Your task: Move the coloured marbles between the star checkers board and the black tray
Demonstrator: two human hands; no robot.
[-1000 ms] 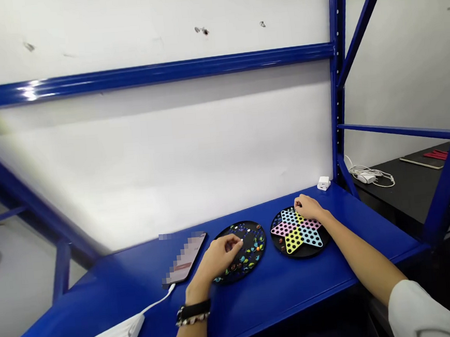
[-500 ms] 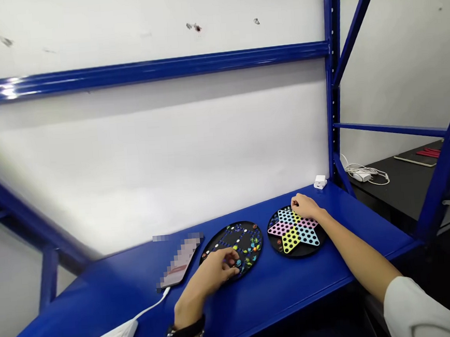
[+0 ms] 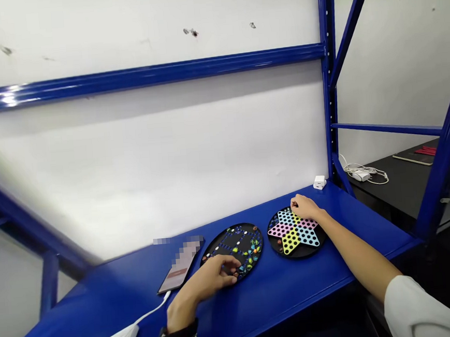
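Marbles [image 3: 253,249] are sitting loose in the left round black tray [image 3: 220,245], lower centre of frame: green, yellow, teal and orange bunching along its right and near edge, a few white ones farther in. Left hand [image 3: 213,276] is hovering over that tray's near side, thumb and index finger standing apart; can't tell if it's holding a marble. Right round black tray [image 3: 302,250] is lying just beside it, carrying a star-shaped board [image 3: 293,230] with round holes; some marbles are showing around the star's left points. Right hand [image 3: 305,207] is bending its fingers over that tray's far edge; grip hidden, can't tell. Phone [image 3: 180,264] is lying left of the trays, white cable [image 3: 153,313] plugging in. White charger [image 3: 319,182] is standing at the shelf's [image 3: 282,299] far right corner.
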